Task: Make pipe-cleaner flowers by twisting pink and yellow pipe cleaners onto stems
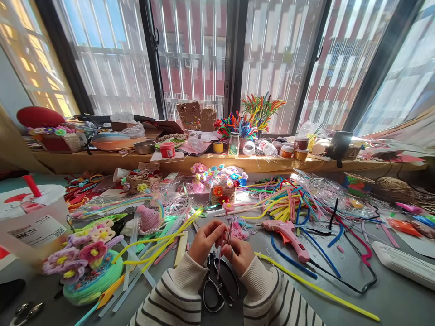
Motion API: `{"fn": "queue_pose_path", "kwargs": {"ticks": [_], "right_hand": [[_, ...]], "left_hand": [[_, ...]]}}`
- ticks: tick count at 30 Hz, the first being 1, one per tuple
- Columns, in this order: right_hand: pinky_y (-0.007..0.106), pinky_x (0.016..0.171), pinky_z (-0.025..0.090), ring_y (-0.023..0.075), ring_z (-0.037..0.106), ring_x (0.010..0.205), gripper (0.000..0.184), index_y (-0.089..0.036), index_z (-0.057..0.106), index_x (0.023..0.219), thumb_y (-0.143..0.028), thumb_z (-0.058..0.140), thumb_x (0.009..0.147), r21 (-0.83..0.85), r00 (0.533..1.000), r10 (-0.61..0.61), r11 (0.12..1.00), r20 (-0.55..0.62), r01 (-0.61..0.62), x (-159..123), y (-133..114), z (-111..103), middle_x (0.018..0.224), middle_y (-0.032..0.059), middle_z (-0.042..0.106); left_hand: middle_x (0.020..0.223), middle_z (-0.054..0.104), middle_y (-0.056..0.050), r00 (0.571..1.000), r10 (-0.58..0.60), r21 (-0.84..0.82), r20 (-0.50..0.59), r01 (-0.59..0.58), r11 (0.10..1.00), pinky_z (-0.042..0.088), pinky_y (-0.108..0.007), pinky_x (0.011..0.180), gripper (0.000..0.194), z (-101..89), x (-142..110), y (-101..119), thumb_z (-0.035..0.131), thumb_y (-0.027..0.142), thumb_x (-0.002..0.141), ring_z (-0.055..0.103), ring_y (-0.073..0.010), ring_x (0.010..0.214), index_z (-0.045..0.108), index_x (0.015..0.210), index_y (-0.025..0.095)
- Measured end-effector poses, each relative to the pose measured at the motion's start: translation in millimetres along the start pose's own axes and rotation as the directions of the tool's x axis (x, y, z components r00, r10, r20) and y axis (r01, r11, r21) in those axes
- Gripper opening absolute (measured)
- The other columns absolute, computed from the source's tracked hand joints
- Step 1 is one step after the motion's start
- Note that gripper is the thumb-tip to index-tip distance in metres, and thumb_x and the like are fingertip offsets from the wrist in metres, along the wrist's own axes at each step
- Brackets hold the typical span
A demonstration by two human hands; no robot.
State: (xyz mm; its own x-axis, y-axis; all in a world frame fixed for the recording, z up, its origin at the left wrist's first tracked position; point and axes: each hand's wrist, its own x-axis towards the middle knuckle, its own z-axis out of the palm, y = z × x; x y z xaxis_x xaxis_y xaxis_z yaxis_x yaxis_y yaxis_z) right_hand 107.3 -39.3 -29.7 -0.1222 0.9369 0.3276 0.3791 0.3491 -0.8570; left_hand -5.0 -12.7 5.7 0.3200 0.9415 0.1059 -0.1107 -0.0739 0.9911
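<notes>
The left hand [204, 239] pinches a thin stem [219, 267], near-upright above the scissors [214, 294], below a pink flower [228, 207]; the right hand [240, 257] curls beside it, its grip unclear; light, steady pressure should keep the stem from bending

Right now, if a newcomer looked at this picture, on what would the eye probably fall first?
Probably on the left hand and right hand, close together at a thin stem in the lower middle. Next might come the pink glue gun lying to their right, with a heap of bright fuzzy sticks behind it. The multicoloured bunch before the windows also stands out.
</notes>
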Motion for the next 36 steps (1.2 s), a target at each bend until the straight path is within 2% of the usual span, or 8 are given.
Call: {"fn": "queue_pose_path", "kwargs": {"ticks": [3, 9, 19, 29, 36], "right_hand": [[0.021, 0.041, 0.020, 0.0082, 0.030, 0.041, 0.064, -0.014, 0.058, 0.051, -0.067, 0.026, 0.066, -0.073, 1.000, -0.021, 0.997, 0.000, 0.020, -1.5, -2.8, -0.5, 0.041, -0.0017, 0.039], [0.021, 0.041, 0.023, 0.0077, 0.033, 0.038, 0.058, -0.015, 0.057, 0.042, -0.062, 0.034, 0.066, -0.078, 0.998, -0.032, 0.997, -0.059, 0.028, -0.2, 4.8, 0.3, 0.038, -0.0015, 0.043], [0.020, 0.039, 0.022, 0.0064, 0.031, 0.037, 0.053, -0.015, 0.049, 0.035, -0.055, 0.040, 0.068, -0.179, 0.996, -0.050, 0.983, -0.068, 0.037, 1.2, 11.0, -2.5, 0.036, -0.0024, 0.042], [0.020, 0.038, 0.021, 0.0064, 0.030, 0.036, 0.051, -0.015, 0.047, 0.033, -0.053, 0.042, 0.068, -0.160, 0.997, -0.040, 0.987, -0.067, 0.029, 0.9, 8.6, -2.8, 0.033, -0.0036, 0.036], [0.019, 0.038, 0.024, 0.0063, 0.033, 0.036, 0.046, -0.016, 0.051, 0.033, -0.046, 0.049, 0.067, -0.137, 0.997, -0.006, 0.991, -0.083, -0.006, 1.6, 7.6, -2.9, 0.033, -0.0034, 0.042]], "left_hand": [[0.048, 0.046, 0.004, 1.000, -0.012, 0.010, 0.025, 0.012, 1.000, 0.030, -0.020, 0.043, 0.023, -0.3, -0.4, -0.4, 0.053, 0.037, 0.064, 0.040, -0.0067, 0.043, 0.050, 0.062, 0.015], [0.046, 0.039, 0.006, 0.999, 0.004, 0.030, 0.053, -0.006, 1.000, 0.028, -0.019, 0.043, 0.024, -0.1, -0.6, -1.1, 0.053, 0.037, 0.064, 0.036, -0.0060, 0.043, 0.045, 0.057, 0.015], [0.046, 0.038, 0.006, 0.999, 0.033, 0.034, 0.039, -0.034, 0.999, 0.028, -0.020, 0.043, 0.023, 0.0, 0.0, -2.6, 0.052, 0.037, 0.064, 0.035, -0.0062, 0.043, 0.045, 0.059, 0.016], [0.046, 0.038, 0.006, 0.999, 0.035, 0.059, 0.041, -0.037, 0.998, 0.027, -0.020, 0.044, 0.023, -0.4, 0.3, -3.2, 0.052, 0.037, 0.065, 0.035, -0.0060, 0.043, 0.045, 0.060, 0.015], [0.046, 0.039, 0.006, 0.999, 0.015, 0.037, 0.032, -0.016, 0.999, 0.029, -0.020, 0.043, 0.027, 0.2, 0.6, -3.2, 0.053, 0.040, 0.062, 0.036, -0.0061, 0.042, 0.045, 0.060, 0.015]]}}
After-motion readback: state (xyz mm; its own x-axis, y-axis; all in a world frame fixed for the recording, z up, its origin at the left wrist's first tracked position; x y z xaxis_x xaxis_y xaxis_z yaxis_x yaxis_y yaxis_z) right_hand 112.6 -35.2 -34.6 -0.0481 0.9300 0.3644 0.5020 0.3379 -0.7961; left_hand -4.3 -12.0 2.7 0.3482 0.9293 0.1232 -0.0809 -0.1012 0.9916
